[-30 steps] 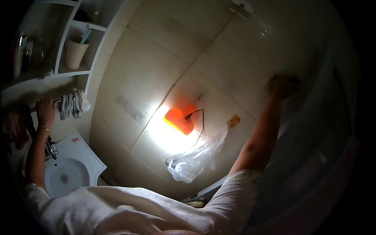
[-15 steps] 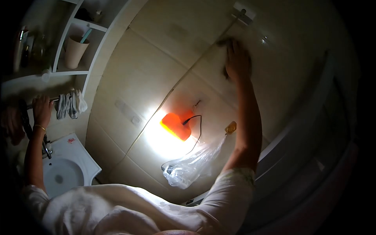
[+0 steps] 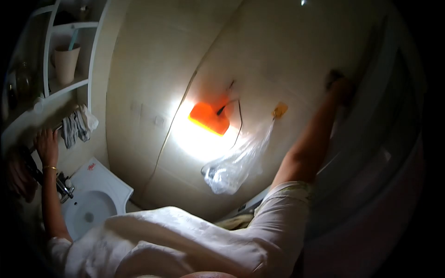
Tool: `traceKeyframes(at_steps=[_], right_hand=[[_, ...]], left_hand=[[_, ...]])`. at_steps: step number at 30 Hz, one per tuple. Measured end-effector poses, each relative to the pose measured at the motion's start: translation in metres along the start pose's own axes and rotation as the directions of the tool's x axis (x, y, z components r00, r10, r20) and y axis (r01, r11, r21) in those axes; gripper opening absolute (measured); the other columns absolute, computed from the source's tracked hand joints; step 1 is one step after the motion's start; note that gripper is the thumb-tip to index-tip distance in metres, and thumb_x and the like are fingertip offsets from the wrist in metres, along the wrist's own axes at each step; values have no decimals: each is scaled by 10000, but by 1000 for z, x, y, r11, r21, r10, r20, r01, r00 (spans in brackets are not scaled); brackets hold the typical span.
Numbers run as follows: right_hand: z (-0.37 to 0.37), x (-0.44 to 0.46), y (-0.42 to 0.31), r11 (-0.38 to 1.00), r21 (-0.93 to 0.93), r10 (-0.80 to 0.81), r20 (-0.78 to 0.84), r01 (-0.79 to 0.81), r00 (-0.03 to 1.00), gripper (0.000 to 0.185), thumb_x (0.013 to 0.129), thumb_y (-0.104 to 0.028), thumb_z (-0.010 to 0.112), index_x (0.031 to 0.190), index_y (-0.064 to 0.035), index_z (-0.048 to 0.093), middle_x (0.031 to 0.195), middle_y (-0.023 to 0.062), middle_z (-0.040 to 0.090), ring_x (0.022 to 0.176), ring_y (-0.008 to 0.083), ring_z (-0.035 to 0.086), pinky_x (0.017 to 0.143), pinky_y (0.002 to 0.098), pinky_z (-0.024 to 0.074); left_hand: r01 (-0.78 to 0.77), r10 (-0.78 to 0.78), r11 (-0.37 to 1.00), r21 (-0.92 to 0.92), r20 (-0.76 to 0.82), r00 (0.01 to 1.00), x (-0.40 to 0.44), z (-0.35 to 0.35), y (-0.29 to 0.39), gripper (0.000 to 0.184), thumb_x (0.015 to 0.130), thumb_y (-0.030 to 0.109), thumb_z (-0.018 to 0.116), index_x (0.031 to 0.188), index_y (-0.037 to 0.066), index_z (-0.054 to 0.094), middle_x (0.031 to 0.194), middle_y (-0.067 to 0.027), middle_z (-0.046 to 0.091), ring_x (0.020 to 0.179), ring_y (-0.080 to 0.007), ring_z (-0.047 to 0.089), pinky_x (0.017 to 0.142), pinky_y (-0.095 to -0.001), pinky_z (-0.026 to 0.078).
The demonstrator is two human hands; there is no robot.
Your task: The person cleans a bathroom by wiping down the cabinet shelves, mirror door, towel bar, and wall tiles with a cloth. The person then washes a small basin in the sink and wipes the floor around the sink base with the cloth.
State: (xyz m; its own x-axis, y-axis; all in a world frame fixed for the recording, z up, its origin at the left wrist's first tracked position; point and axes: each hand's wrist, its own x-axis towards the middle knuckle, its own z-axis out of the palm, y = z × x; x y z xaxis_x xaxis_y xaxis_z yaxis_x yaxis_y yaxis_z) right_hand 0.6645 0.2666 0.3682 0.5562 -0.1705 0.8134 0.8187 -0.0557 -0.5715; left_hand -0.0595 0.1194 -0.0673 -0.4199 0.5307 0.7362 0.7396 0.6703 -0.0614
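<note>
My left hand (image 3: 46, 144) is closed over a metal rail (image 3: 58, 127) below the shelf, beside hanging striped cloths (image 3: 77, 126). At the right, my right hand (image 3: 342, 88) is against the tiled wall, blurred and in shadow. A dark item (image 3: 333, 78) shows at its fingers, too dim to make out. Between my arms an orange lamp (image 3: 208, 118) with a black cable shines down the wall. A clear plastic bag (image 3: 232, 169) hangs from an amber hook (image 3: 280, 110) to the left of my right forearm.
A white sink (image 3: 111, 181) with a metal faucet (image 3: 66, 190) is at the lower left. Above it, a white shelf unit (image 3: 69, 87) holds a beige cup (image 3: 66, 62) with a toothbrush and bottles. A dark glossy panel stands on the right.
My right hand has swept from the right to the upper middle of the wall and back to the right. My left hand has stayed on the rail. The camera view has shifted.
</note>
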Motion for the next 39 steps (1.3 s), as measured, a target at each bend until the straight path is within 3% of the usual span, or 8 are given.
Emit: traceKeyframes(at_steps=[5, 9, 11, 12, 18, 19, 26, 39], right_hand=[[-20, -101, 34, 986, -48, 162, 22, -161, 987, 503, 913, -354, 423, 1160, 77, 500, 1165, 286, 514, 1029, 366, 550, 816, 504, 458], [3, -152, 69, 873, -389, -457, -441, 295, 772, 587, 896, -392, 439, 1139, 141, 479, 1156, 353, 466, 1002, 423, 540, 785, 523, 465], [2, -165, 48, 798, -451, -577, -382, 399, 722, 560, 884, -358, 435, 1143, 136, 488, 1186, 352, 439, 1019, 461, 503, 815, 534, 438], [-28, -172, 14, 934, -127, -338, -12, 334, 941, 545, 853, -329, 459, 1167, 116, 490, 1193, 325, 447, 1050, 459, 478, 868, 543, 398], [3, -148, 53, 597, -126, -801, -143, 792, 581, 437, 849, -242, 458, 1167, 56, 497, 1171, 270, 479, 1046, 430, 486, 836, 529, 408], [1, -158, 63, 753, -99, -658, -72, 651, 750, 445, 837, -223, 453, 1168, 74, 479, 1104, 270, 488, 996, 422, 491, 807, 521, 409], [-41, -236, 110, 794, -47, -608, -45, 606, 793, 427, 819, -179, 457, 1108, 133, 485, 989, 291, 477, 937, 426, 470, 822, 520, 380], [-80, -397, 246, 985, 123, -164, 410, 124, 897, 608, 920, -245, 412, 1384, 102, 228, 1400, 379, 186, 1296, 494, 219, 1084, 503, 157]], left_hand=[[-40, 44, 997, 64, -66, 997, 1, -5, 1, 299, 945, 362, 441, 863, 94, 543, 871, -93, 586, 878, -267, 572, 765, -414, 438], [-40, 41, 998, 41, -42, 998, 1, -4, 1, 316, 950, 370, 429, 859, 91, 545, 860, -99, 590, 840, -280, 583, 746, -424, 448], [-49, 49, 998, 39, -8, 999, 5, 5, 0, 326, 952, 374, 425, 863, 85, 547, 864, -103, 591, 846, -293, 580, 744, -425, 452], [-65, 65, 997, 45, 17, 998, 5, 11, -5, 331, 953, 376, 422, 865, 82, 548, 866, -106, 591, 849, -300, 579, 743, -425, 453], [-105, 105, 994, 15, 35, 994, 11, 22, -13, 389, 955, 401, 403, 868, 58, 566, 858, -143, 621, 796, -337, 605, 669, -444, 477], [-117, 116, 993, 29, 36, 993, 11, 20, -12, 393, 955, 404, 400, 872, 59, 566, 868, -141, 623, 802, -336, 607, 668, -441, 481], [-114, 110, 989, 90, 54, 993, 12, 26, -16, 436, 949, 474, 348, 902, 107, 578, 923, -107, 637, 834, -323, 618, 703, -462, 479], [-93, 86, 994, 65, 103, 991, 15, 16, -11, 442, 954, 448, 356, 888, 84, 597, 929, -113, 648, 818, -323, 627, 681, -431, 502]])
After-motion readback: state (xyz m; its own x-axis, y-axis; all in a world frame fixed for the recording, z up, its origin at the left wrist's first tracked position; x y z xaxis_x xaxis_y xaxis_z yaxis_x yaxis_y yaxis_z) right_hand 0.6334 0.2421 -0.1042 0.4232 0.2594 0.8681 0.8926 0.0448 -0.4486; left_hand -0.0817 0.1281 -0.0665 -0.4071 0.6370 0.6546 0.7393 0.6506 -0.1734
